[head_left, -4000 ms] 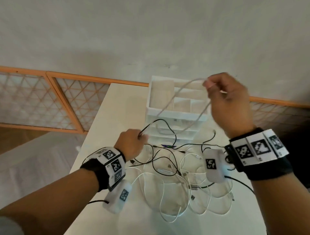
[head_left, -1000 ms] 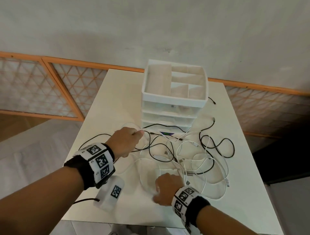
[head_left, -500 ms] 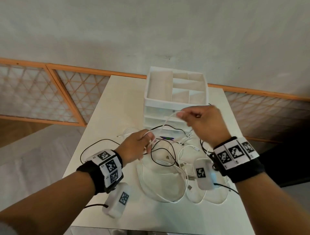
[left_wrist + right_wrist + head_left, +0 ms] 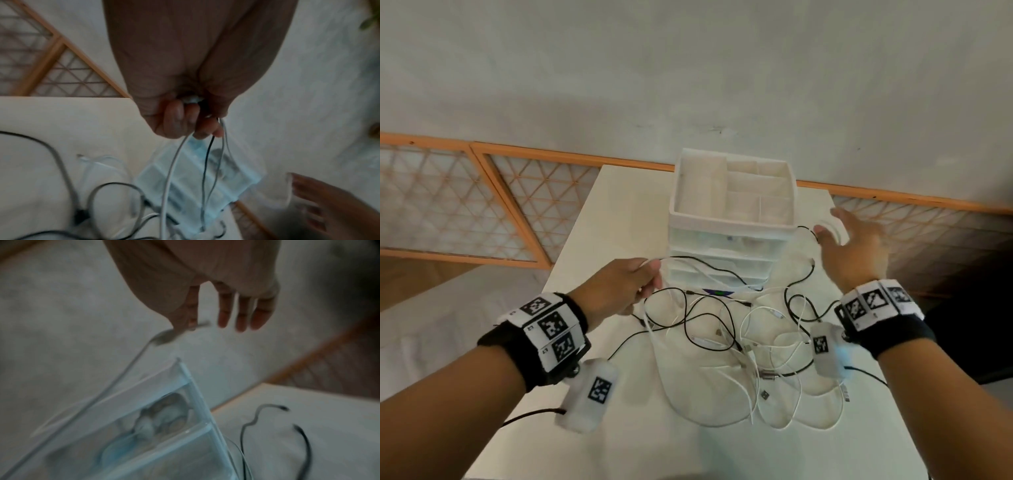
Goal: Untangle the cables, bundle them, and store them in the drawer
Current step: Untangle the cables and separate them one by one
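A white drawer unit (image 4: 722,246) with an open divided top tray stands at the back of the white table (image 4: 619,212). In front of it lies a tangle of white and black cables (image 4: 743,346). My left hand (image 4: 650,277) is raised before the drawers; in the left wrist view its curled fingers (image 4: 180,116) grip white cable strands (image 4: 172,162) and a black one. My right hand (image 4: 825,233) is up beside the unit's right corner. Its thumb and forefinger (image 4: 191,308) pinch a white cable (image 4: 131,365), and the other fingers are spread straight.
Wooden lattice panels (image 4: 448,205) run along the wall behind the table. A black cable (image 4: 252,420) lies on the table right of the drawers. Something coiled shows through the clear top drawer (image 4: 162,415). The table's front and right edges are close to the cable pile.
My right hand moved from in front of the drawers to the right and further back, carrying the white cable and spreading its fingers. My left hand kept its grip and rose slightly.
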`<state>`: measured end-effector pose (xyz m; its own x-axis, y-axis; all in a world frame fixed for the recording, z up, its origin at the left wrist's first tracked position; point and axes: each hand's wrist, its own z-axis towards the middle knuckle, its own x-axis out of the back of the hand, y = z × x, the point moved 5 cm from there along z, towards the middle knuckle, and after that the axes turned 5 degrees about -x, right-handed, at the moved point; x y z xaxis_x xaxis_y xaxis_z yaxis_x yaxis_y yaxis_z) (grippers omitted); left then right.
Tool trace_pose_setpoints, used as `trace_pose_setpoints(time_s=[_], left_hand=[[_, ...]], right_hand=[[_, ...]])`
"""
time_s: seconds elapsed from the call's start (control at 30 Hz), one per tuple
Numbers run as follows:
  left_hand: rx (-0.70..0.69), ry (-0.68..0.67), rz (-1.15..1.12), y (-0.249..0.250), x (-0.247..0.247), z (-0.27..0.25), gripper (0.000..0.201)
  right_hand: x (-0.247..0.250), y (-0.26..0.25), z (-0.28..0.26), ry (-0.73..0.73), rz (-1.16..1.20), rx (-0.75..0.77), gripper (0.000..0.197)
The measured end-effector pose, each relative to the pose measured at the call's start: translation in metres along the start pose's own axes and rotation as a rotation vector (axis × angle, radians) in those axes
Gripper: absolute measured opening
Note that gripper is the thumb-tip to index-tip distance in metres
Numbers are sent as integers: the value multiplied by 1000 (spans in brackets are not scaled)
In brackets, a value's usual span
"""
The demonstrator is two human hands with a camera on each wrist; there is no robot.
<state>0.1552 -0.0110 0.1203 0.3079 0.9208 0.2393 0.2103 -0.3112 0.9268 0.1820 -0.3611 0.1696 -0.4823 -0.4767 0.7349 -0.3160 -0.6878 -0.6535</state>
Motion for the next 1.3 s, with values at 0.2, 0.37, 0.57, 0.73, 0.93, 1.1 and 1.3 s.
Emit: trace_pose_setpoints(time_s=[0.2,0.37,0.57,0.73,0.93,1.1,1.3], left_hand=[[-165,-124,-137,60,-47,6,40],[-146,-116,-133,48,-49,6,38],[-17,-81,-53,-8,-45,7,38],[114,-3,97,-49,-30,4,34],[195,102,-3,-70,-15,3,36],[95,110,-51,-37,-12,4,35],[-20,-35,-49,8,-31,6,35]], right_hand=[[-36,-98,-106,-234,107,685,32],[-23,-88,-69,-144,195,552,11],[0,-48,9,-137,169,51,35],[9,-32,41,-82,388,-184,38],[30,-30,67,125,459,-145,27],[3,2,53,-233,-78,-99,64],[-46,-38,-66,-459,62,503,47]])
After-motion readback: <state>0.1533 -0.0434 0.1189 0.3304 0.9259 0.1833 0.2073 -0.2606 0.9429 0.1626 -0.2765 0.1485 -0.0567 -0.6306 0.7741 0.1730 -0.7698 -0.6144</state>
